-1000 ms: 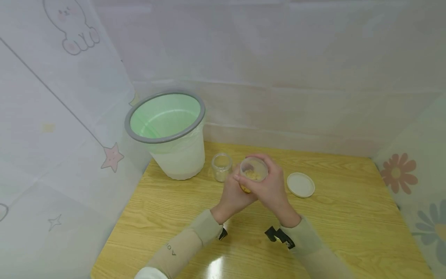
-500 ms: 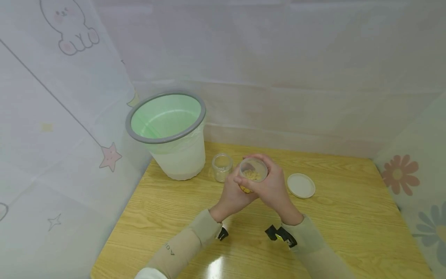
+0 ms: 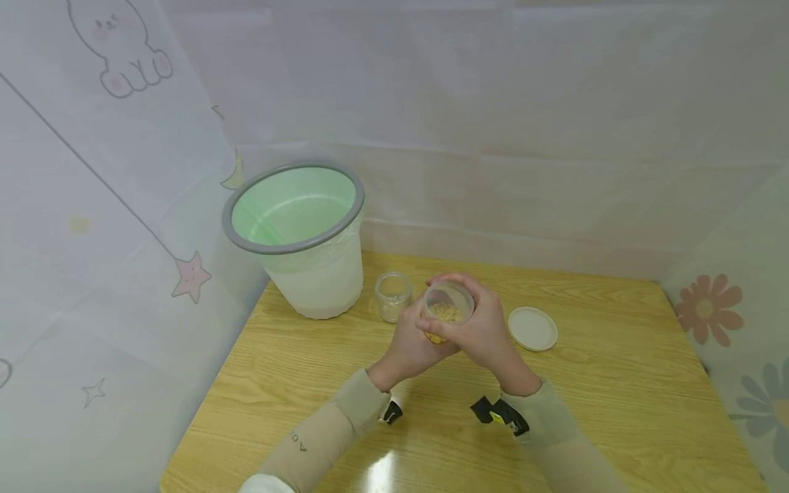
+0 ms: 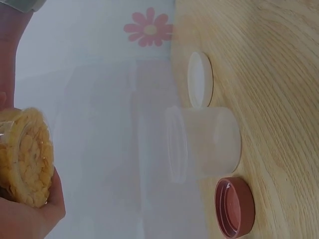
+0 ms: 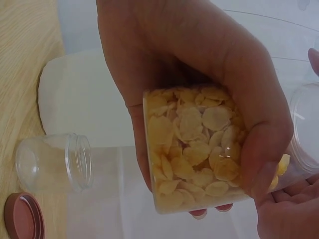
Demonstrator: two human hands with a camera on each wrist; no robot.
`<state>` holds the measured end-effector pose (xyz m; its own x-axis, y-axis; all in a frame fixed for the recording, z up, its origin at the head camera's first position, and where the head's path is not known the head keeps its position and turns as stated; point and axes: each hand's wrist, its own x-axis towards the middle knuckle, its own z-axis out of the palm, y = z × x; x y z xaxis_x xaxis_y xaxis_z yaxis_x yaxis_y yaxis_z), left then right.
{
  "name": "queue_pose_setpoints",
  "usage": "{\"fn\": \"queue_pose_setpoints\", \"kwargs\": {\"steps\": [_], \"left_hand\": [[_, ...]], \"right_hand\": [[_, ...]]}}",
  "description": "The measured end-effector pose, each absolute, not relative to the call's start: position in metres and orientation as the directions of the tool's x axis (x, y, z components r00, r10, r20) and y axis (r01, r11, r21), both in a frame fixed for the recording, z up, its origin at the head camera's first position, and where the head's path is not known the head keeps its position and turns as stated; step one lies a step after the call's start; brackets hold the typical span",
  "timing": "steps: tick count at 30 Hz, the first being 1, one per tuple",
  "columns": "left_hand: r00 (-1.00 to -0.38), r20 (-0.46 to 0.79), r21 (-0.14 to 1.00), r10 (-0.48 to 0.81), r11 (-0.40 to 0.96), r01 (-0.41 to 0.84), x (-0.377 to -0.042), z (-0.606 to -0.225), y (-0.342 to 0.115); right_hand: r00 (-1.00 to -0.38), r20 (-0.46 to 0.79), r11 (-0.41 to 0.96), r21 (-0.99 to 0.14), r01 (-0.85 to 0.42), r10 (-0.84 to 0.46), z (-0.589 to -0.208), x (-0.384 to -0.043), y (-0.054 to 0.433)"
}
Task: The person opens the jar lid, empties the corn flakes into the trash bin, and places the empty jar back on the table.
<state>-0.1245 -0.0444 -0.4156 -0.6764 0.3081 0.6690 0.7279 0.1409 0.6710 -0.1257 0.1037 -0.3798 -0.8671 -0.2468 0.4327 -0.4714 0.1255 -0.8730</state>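
Observation:
Both hands hold an open clear container of yellow corn flakes (image 5: 192, 149) above the table. My left hand (image 3: 416, 346) grips its lower part, the fingers curled around the wall in the right wrist view. My right hand (image 3: 483, 332) holds it near the rim, its thumb across the near side. Beyond the left hand stands an open clear jar (image 3: 392, 296) with a threaded neck. A frosted tub (image 4: 207, 144) stands on the table in the left wrist view, beside a reddish-brown lid (image 4: 234, 208). Tub and brown lid are hidden in the head view.
A tall bin (image 3: 317, 287) with a grey rim and green inside stands at the back left. To the right of the hands lies a round white lid (image 3: 533, 329). The wooden table (image 3: 604, 397) meets patterned sheets (image 3: 555, 150) at its back and sides.
Both hands keep their grip on the container and have barely moved. The right thumb sits slightly lower on the rim. The head view has shifted a little.

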Motion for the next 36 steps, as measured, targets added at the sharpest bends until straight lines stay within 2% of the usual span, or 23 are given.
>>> {"fn": "queue_pose_setpoints", "kwargs": {"steps": [7, 15, 27, 32, 36], "left_hand": [[-0.690, 0.633, 0.687, 0.351, 0.155, 0.710, -0.138, -0.441, -0.046], [-0.681, 0.595, 0.709, 0.427, 0.120, 0.695, -0.138, -0.438, -0.052], [-0.721, 0.481, 0.799, 0.499, 0.089, 0.594, -0.136, -0.433, -0.055], [-0.727, 0.443, 0.826, 0.526, 0.075, 0.558, -0.135, -0.430, -0.057], [-0.668, 0.423, 0.842, 0.612, 0.007, 0.539, -0.133, -0.428, -0.058]], "right_hand": [[-0.854, 0.435, 0.106, -0.871, -0.479, -0.285, -0.378, -0.128, 0.106], [-0.837, 0.424, 0.067, -0.879, -0.473, -0.345, -0.376, -0.128, 0.109], [-0.785, 0.408, -0.014, -0.890, -0.455, -0.466, -0.373, -0.129, 0.116], [-0.733, 0.432, -0.080, -0.883, -0.463, -0.526, -0.371, -0.132, 0.119], [-0.621, 0.474, -0.203, -0.866, -0.457, -0.625, -0.372, -0.136, 0.123]]}}
